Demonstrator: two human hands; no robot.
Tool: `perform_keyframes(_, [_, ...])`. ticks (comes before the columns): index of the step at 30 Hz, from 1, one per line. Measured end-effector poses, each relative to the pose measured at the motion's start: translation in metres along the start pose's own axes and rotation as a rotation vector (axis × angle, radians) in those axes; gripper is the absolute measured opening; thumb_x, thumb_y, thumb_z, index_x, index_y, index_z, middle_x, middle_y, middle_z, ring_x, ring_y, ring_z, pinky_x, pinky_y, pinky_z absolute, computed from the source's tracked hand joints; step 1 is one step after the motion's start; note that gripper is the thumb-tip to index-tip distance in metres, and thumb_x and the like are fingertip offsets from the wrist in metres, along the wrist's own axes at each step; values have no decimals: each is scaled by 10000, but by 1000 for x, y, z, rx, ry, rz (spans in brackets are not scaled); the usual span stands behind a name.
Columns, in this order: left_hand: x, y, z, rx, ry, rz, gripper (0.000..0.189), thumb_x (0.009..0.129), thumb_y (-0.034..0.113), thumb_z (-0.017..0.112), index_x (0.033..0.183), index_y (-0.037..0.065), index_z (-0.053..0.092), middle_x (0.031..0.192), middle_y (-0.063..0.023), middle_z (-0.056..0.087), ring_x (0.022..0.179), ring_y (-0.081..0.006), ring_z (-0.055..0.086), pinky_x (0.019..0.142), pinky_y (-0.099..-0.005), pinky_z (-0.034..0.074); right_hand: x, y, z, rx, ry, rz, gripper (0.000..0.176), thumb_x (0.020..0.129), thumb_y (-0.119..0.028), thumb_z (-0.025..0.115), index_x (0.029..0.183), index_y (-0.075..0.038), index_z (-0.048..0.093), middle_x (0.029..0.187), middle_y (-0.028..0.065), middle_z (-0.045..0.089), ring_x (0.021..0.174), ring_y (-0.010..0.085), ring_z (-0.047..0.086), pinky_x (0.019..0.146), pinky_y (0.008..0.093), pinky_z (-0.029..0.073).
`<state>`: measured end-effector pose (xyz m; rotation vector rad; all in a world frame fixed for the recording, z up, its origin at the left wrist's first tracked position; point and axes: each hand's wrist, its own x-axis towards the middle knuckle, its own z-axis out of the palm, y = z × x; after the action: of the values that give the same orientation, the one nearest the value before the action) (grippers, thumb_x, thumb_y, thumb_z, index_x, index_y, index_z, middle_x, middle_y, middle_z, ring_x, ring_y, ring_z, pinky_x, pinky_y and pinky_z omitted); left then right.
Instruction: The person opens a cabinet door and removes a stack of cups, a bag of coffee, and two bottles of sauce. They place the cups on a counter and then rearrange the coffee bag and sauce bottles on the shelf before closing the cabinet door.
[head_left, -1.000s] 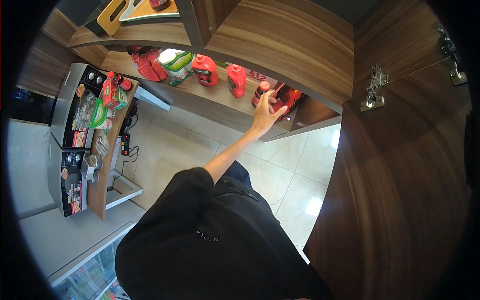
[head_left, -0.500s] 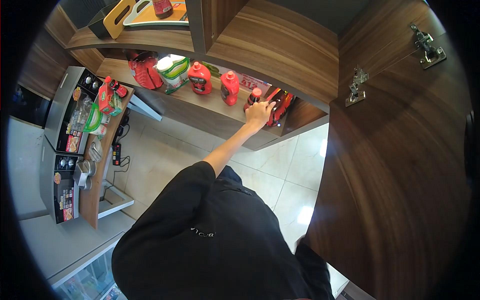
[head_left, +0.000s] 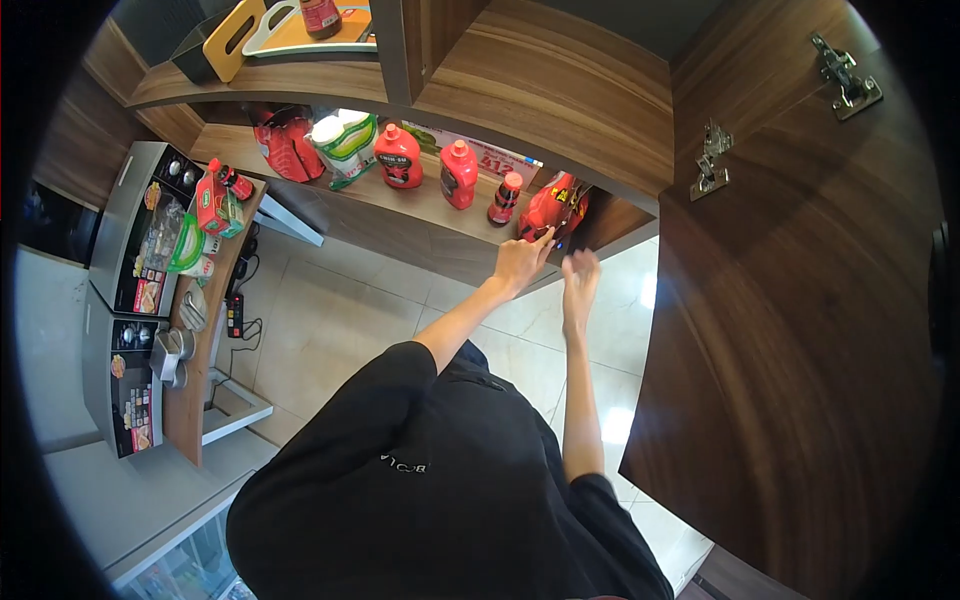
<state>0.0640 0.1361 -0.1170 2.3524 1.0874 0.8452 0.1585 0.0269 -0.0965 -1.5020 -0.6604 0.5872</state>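
Note:
My left hand [head_left: 518,266] is at the front edge of the low shelf, its fingers closed on the lower edge of a shiny red packet [head_left: 553,208]. Just to the right, my right hand [head_left: 580,274] is raised, slightly blurred, with its fingers apart and nothing visible in them. Left of the packet, a small red-capped bottle [head_left: 504,199] stands on the shelf. Farther left are two red sauce bottles [head_left: 459,175] [head_left: 400,157], a white and green bag [head_left: 345,147] and another red packet [head_left: 290,146].
An open dark wooden door [head_left: 790,340] with metal hinges fills the right side. Above the low shelf, a tray [head_left: 285,42] carries a bottle. Two ovens [head_left: 137,375] and a narrow wooden table [head_left: 188,405] with groceries and metal tins stand at the left.
My left hand has moved off the small bottle to the red packet, which now sits turned and slightly farther left. My right hand has come up from beside my body.

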Motion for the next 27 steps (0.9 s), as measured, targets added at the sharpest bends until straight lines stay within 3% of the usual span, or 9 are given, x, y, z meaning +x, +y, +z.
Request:
perform_keyframes(3, [-6, 0, -7, 11, 10, 17, 320, 1001, 362, 550, 1239, 211, 701, 583, -145, 627, 524, -322, 648, 491, -445, 501, 61, -25, 27, 85, 60, -28, 675, 943, -225, 724, 1474, -53, 343, 1451, 193, 460, 1321, 267, 492, 1068, 376, 437])
perform_keyframes(8, [-24, 2, -27, 20, -17, 68, 353, 1000, 358, 546, 1255, 149, 672, 600, -145, 645, 524, -319, 658, 485, -452, 503, 125, -23, 44, -117, 106, -15, 721, 819, -210, 819, 1379, -16, 409, 1354, 224, 546, 1151, 291, 624, 945, 379, 519])
perform_keyframes(10, [-34, 1, -31, -3, -5, 86, 348, 997, 353, 554, 1250, 144, 669, 602, -141, 647, 522, -318, 657, 483, -450, 503, 134, -21, 43, -316, 157, -9, 545, 832, -274, 794, 1236, -17, 535, 1131, 209, 672, 980, 267, 684, 845, 380, 538])
perform_keyframes(12, [-44, 0, -37, -24, -1, 108, 325, 991, 310, 562, 1239, 136, 677, 598, -135, 647, 508, -315, 647, 482, -442, 501, 138, -16, 36, -430, 36, 69, 442, 871, -368, 736, 1106, -14, 613, 991, 205, 703, 958, 279, 687, 838, 401, 528])
perform_keyframes(14, [-54, -1, -45, -42, 7, 132, 309, 990, 288, 561, 1218, 123, 688, 599, -132, 649, 504, -309, 644, 483, -438, 501, 129, -2, 38, -541, 51, -13, 455, 891, -431, 687, 1035, -2, 634, 912, 201, 707, 902, 317, 696, 820, 424, 524])
perform_keyframes(15, [-59, -2, -49, -37, 0, 127, 301, 988, 275, 562, 1206, 113, 693, 603, -131, 651, 503, -303, 645, 484, -433, 501, 123, -1, 39, -541, 43, -45, 458, 926, -429, 656, 1007, 21, 631, 818, 180, 696, 765, 278, 666, 736, 414, 509])
perform_keyframes(18, [-68, -4, -61, -42, -7, 144, 275, 980, 233, 573, 1177, 89, 701, 608, -128, 644, 510, -299, 640, 493, -425, 498, 112, -2, 39, -388, -77, -5, 426, 973, -403, 616, 933, 20, 646, 716, 132, 648, 665, 189, 576, 660, 383, 466])
perform_keyframes(19, [-72, -5, -64, -58, -2, 169, 265, 975, 217, 583, 1174, 85, 699, 604, -128, 633, 516, -305, 635, 501, -426, 495, 89, -32, 46, -311, -113, -35, 429, 1014, -370, 575, 839, 20, 612, 656, 82, 565, 651, 119, 469, 599, 350, 407])
perform_keyframes(27, [-100, 5, -117, -231, 65, 183, 126, 940, 120, 616, 1000, 39, 691, 662, -113, 668, 542, -274, 663, 491, -370, 511, 37, -33, 54, 38, -65, -178, 340, 1052, -276, 545, 846, -7, 571, 735, -38, 484, 708, 78, 404, 613, 281, 357])
